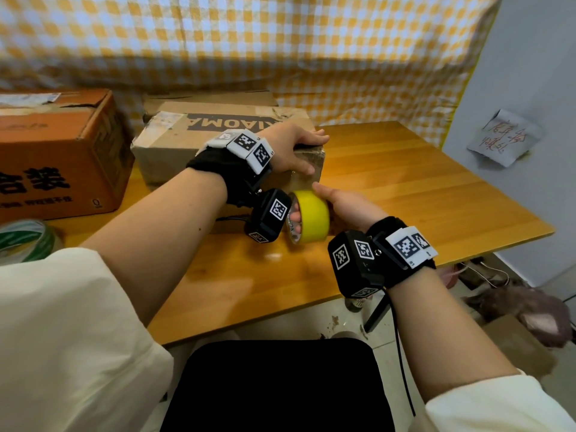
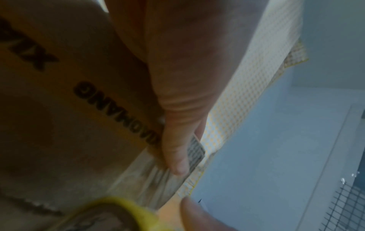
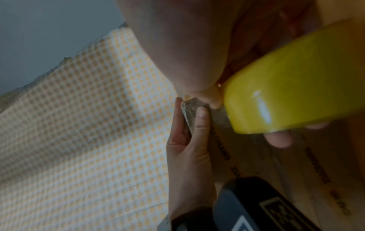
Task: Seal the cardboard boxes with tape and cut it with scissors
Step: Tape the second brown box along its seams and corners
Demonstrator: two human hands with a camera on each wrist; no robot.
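The left hand (image 1: 291, 148) is gripping the near right corner of the brown box (image 1: 199, 141), fingers lying over the top edge and the thumb pressing against the front face. From the right wrist view, that thumb (image 3: 199, 118) is lying flat on the corner, over a patch of clear film and a printed label. The brown box is sitting on the table (image 1: 420, 194), toward its back, with black lettering on its top flap.

The right hand (image 1: 346, 207) is holding the yellow tape roll (image 1: 310, 216), fingers threaded through the core and the thumb resting on the outer face. The roll is standing on edge just in front of the box's lower right corner, beside the left thumb. From the right wrist view the roll (image 3: 292, 87) is lying very close to the box corner; whether a strip is already stuck to the cardboard cannot be told.

An orange box (image 1: 59, 157) is standing to the left of the brown box, close beside it. A green and white roll (image 1: 25, 241) is lying at the table's left edge. A checked cloth (image 1: 249, 45) is hanging behind the boxes. A crumpled paper note (image 1: 505, 138) is sticking to the wall on the right.
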